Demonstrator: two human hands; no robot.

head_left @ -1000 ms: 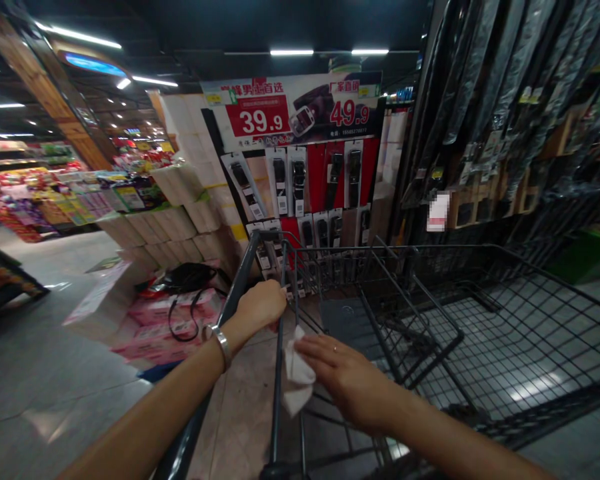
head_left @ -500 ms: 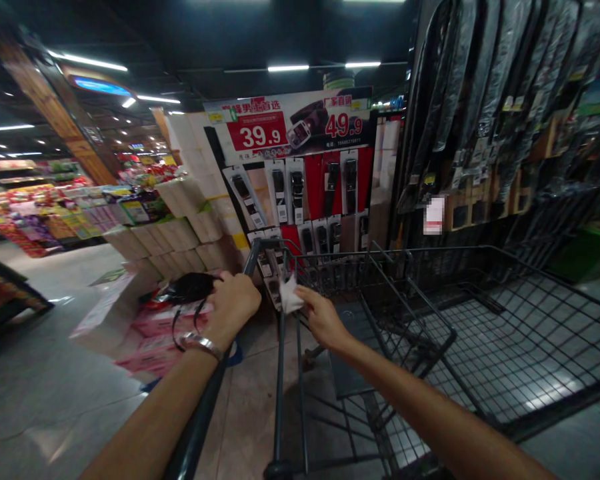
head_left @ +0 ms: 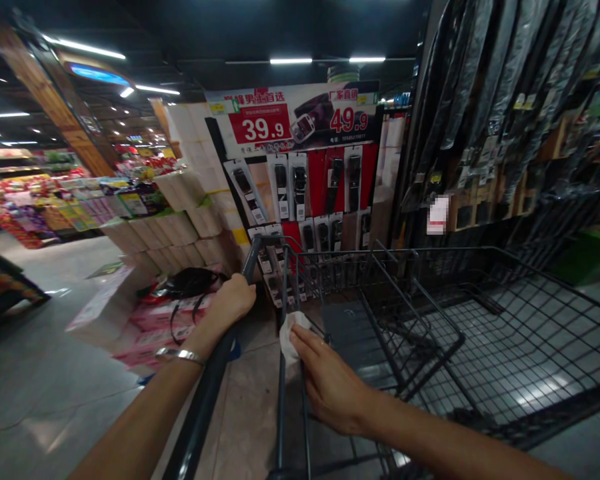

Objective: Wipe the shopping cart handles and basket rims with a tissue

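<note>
My left hand [head_left: 234,298] is wrapped round the dark handle bar [head_left: 214,383] of a shopping cart, near the bar's far end. A silver bracelet circles that wrist. In my right hand [head_left: 330,373] is a crumpled white tissue [head_left: 291,337], pinched between thumb and fingers and pressed against the thin metal rods of the cart's frame just right of the handle. The wire basket of the shopping cart [head_left: 525,360] stretches away to the right, with a grey child-seat flap [head_left: 363,333] beside my right hand.
Behind the cart stands a rack of packaged belts [head_left: 300,187] under a price sign [head_left: 293,120]. Plastic-wrapped dark goods [head_left: 480,87] hang at the right. Stacked white paper packs [head_left: 165,233] and pink boxes with a black bag [head_left: 190,283] stand close on the left.
My right hand has moved down and nearer to me along the cart frame with the tissue. The left hand stays on the handle, shifted slightly.
</note>
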